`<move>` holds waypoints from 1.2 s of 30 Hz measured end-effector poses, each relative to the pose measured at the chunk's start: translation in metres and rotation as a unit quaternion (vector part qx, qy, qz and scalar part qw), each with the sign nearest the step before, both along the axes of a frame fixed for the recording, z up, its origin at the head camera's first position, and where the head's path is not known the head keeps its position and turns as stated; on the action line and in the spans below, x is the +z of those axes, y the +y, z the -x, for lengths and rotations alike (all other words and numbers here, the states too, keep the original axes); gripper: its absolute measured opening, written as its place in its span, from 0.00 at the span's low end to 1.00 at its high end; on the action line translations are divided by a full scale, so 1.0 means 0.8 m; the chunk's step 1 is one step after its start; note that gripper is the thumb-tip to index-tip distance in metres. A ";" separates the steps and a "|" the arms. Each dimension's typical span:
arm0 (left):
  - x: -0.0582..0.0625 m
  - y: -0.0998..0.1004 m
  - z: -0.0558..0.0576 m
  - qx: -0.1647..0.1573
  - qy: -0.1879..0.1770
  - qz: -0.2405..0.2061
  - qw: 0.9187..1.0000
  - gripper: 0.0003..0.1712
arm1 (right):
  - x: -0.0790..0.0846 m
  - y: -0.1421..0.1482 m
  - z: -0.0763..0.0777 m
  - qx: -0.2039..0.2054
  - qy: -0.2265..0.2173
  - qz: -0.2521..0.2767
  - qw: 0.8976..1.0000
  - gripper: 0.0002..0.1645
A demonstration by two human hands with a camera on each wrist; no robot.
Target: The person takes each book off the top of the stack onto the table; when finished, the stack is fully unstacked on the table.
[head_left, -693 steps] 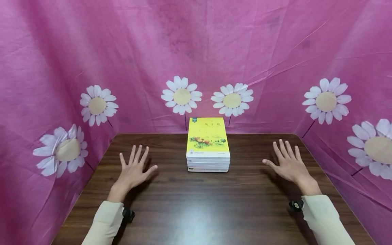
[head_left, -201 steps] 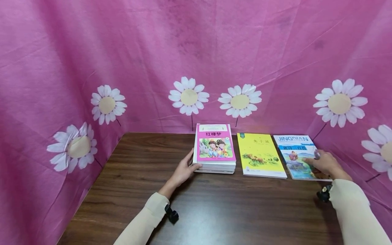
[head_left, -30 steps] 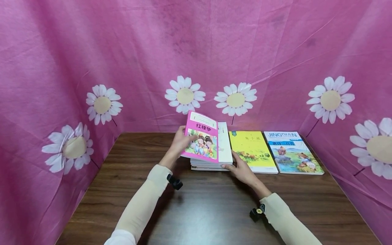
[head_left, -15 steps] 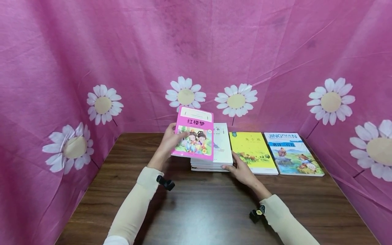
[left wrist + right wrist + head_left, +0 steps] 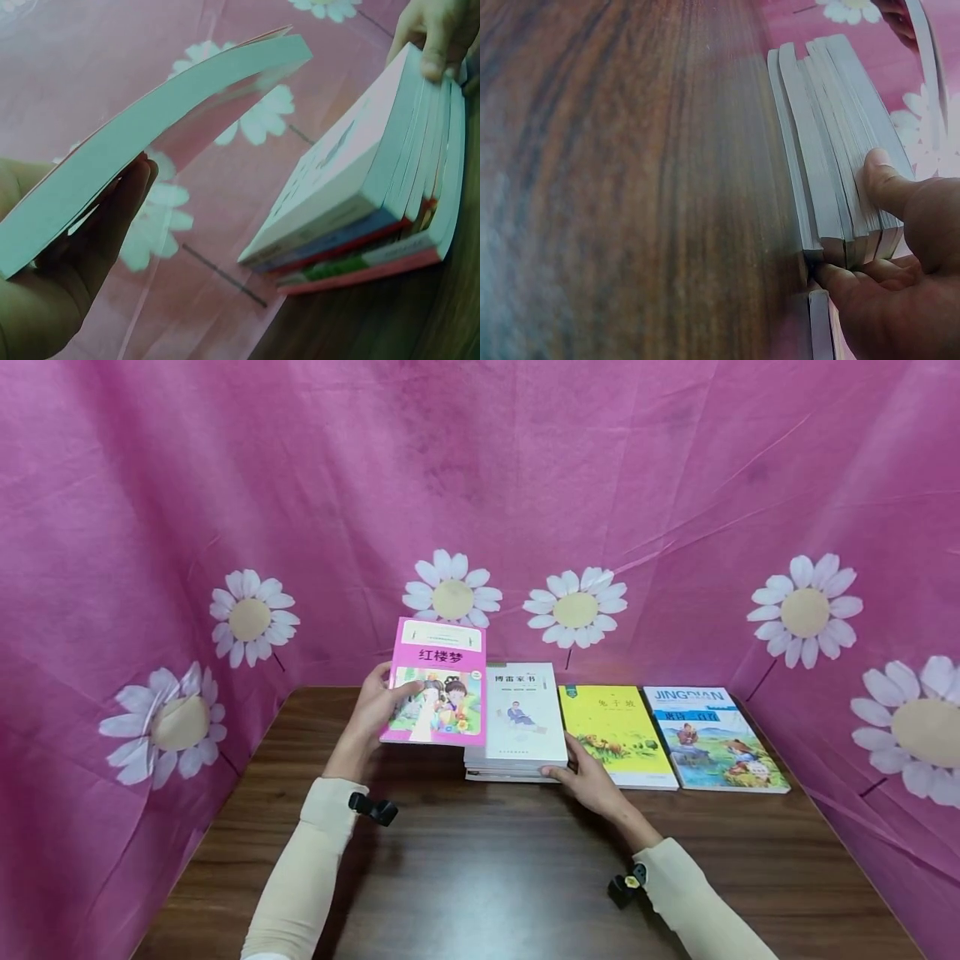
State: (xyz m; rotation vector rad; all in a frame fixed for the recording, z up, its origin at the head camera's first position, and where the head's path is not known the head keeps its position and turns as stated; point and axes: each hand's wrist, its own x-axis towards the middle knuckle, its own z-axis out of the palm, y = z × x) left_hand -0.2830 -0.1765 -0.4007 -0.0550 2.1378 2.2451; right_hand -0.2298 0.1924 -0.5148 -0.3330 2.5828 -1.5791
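Brown table [image 5: 480,868]: left hand [image 5: 371,708] pinches pink book [image 5: 448,693], raised left of book stack [image 5: 522,714], right hand [image 5: 591,783] grips the stack's near-right corner, yellow book [image 5: 617,722] and blue-white book [image 5: 716,739] flat to its right.

Behind the fingers [image 5: 840,283], the arms had long cream sleeves [image 5: 296,877]. Little black wrist cameras [image 5: 378,812] sat by the cuffs [image 5: 326,800], the right one with a yellow spot [image 5: 632,882].

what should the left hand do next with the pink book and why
Probably lower the pink book onto the table left of the stack: the left hand holds it in the air, the right hand grips the stack, and the yellow book lies to the stack's right.
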 end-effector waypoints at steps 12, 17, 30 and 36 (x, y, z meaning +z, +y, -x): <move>-0.028 -0.046 0.008 0.013 -0.021 0.003 1.000 0.38 | 0.002 0.000 0.000 -0.020 -0.021 -0.017 0.999 0.53; -0.046 -0.057 0.014 0.015 -0.045 0.014 0.999 0.40 | 0.002 -0.001 0.000 -0.022 -0.023 -0.014 0.999 0.53; -0.108 -0.055 0.016 0.031 -0.074 0.104 0.991 0.37 | 0.000 -0.004 -0.001 -0.018 -0.025 0.003 1.000 0.53; -0.123 -0.051 0.018 0.042 -0.051 0.189 0.980 0.42 | 0.000 -0.001 0.000 -0.022 -0.038 0.001 0.999 0.54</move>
